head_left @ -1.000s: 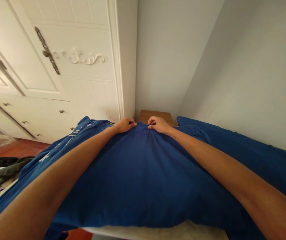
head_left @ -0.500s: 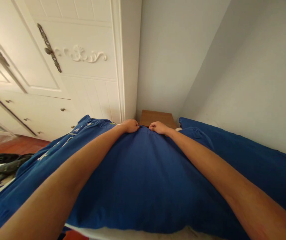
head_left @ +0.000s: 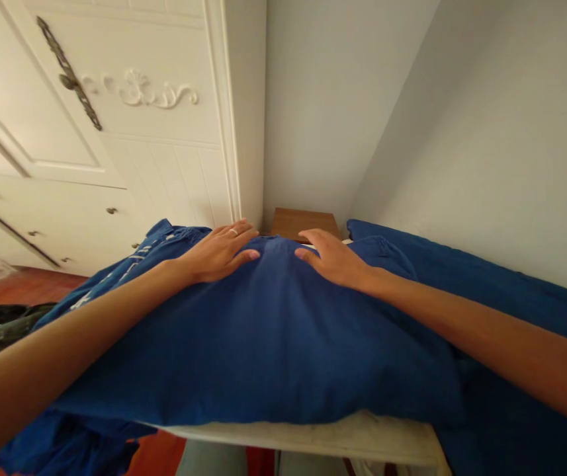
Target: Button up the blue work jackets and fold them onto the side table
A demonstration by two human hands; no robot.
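White cabinet [head_left: 159,158] stands beside the draped blue fabric [head_left: 273,344].

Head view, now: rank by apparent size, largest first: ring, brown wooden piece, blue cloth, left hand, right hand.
1. Blue cloth
2. Left hand and right hand: look alike, not ranked
3. Brown wooden piece, visible part only
4. Ring
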